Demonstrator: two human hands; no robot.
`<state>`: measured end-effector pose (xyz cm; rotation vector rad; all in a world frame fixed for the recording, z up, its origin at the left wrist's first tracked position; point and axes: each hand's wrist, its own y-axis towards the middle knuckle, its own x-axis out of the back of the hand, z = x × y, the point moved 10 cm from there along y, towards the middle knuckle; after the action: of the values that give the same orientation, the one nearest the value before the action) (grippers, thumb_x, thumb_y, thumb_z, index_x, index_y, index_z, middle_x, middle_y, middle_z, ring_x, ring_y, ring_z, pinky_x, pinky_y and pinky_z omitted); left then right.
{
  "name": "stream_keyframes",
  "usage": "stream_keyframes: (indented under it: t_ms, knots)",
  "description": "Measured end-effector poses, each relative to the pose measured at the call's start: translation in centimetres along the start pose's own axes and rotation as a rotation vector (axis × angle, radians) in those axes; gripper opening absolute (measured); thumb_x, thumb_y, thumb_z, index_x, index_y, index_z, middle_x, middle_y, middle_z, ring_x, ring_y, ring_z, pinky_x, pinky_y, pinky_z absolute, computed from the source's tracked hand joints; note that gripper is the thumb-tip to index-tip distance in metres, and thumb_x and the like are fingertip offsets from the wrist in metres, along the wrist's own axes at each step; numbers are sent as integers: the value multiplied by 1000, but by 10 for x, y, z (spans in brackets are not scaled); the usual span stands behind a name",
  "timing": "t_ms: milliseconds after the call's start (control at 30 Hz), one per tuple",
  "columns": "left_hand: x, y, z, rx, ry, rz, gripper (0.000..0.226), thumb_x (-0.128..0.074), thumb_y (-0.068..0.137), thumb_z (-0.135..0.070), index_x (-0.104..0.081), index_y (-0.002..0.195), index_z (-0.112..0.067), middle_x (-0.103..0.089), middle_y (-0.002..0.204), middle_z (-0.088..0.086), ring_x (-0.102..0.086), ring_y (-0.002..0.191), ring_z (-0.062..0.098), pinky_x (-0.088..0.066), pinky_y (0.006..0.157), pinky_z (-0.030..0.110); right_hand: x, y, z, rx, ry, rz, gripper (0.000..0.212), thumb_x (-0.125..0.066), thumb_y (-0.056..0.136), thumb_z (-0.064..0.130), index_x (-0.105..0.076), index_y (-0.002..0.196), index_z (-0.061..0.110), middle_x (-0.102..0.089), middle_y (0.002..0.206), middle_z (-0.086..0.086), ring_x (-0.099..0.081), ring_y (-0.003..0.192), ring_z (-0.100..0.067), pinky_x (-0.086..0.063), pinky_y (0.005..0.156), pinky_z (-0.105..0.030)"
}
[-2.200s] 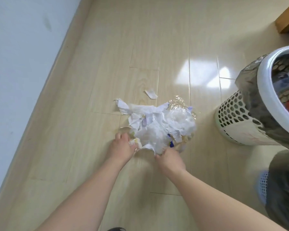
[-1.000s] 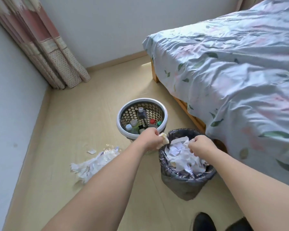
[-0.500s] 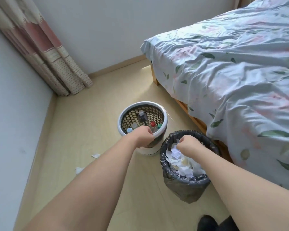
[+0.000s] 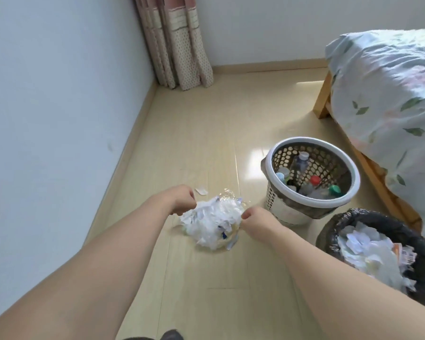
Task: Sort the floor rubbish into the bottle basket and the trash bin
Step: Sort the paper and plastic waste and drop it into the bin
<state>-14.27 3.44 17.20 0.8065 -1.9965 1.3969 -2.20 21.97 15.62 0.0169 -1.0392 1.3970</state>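
A loose heap of rubbish [image 4: 212, 224] lies on the pale wood floor [image 4: 196, 143] at the middle of the view: crumpled white paper scraps and clear plastic film, with small blue and yellowish bits at its 6 o'clock edge. The left hand [image 4: 179, 200] is at the heap's 10 o'clock edge with its fingers curled, and the right hand [image 4: 254, 219] is at its 3 o'clock edge, also curled; whether either grips any scrap cannot be told. One small white scrap [image 4: 201, 191] lies apart at the heap's 11 o'clock. At 2 o'clock stands the white perforated bottle basket [image 4: 280, 207], holding capped bottles. At 4 o'clock, the black-lined trash bin [image 4: 378, 220] is piled with white paper.
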Motion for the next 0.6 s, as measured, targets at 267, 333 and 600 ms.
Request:
stream_keyframes:
  t_ms: [267, 333, 600]
  knots:
    - [-101, 105, 71, -46, -16, 31, 22, -46, 85, -15, -61, 101, -15, -65, 105, 4, -59, 87, 22, -48, 75, 32, -78, 102, -23, -123, -72, 59, 35, -41, 87, 4, -31, 58, 20, -36, 38, 9, -29, 46, -11, -19, 36, -18]
    - [-128, 132, 78, -27, -5, 34, 25, -47, 86, -22, -57, 109, -21, -64, 108, 0, -61, 92, 21, -48, 79, 32, -89, 133, -37, -166, -80, 32, 36, -47, 88, 9, -32, 58, 19, -34, 31, 9, -31, 45, -11, -21, 39, -21]
    - [-168, 203, 94, 158, -70, -124, 32, -53, 87, -44, -49, 105, -18, -62, 92, -1, -61, 87, 22, -38, 66, 31, -152, 224, -87, -320, -155, -1, 6, -57, 79, 11, -55, 75, 15, -66, 75, -5, -58, 68, -25, -41, 57, -24]
